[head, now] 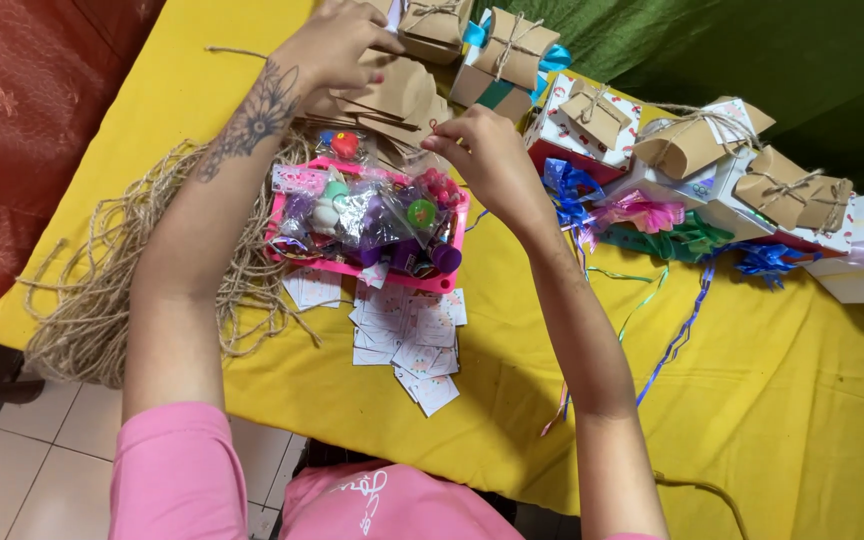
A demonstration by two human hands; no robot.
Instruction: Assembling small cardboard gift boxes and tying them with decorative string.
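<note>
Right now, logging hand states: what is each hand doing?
Left hand: closed on a flat kraft box.
Right hand: fingertips pinched on twine at that box.

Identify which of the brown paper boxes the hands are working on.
The flat, untied brown box at the table's far edge, under the left hand, beside the right hand. The other brown boxes to the right are already tied with twine.

Soft, even indoor light falls from above on the yellow tablecloth (752,400), shadows faint beneath both arms, colours vivid, cellophane glinting slightly, focus sharp overall though far corners darken and bend.
</note>
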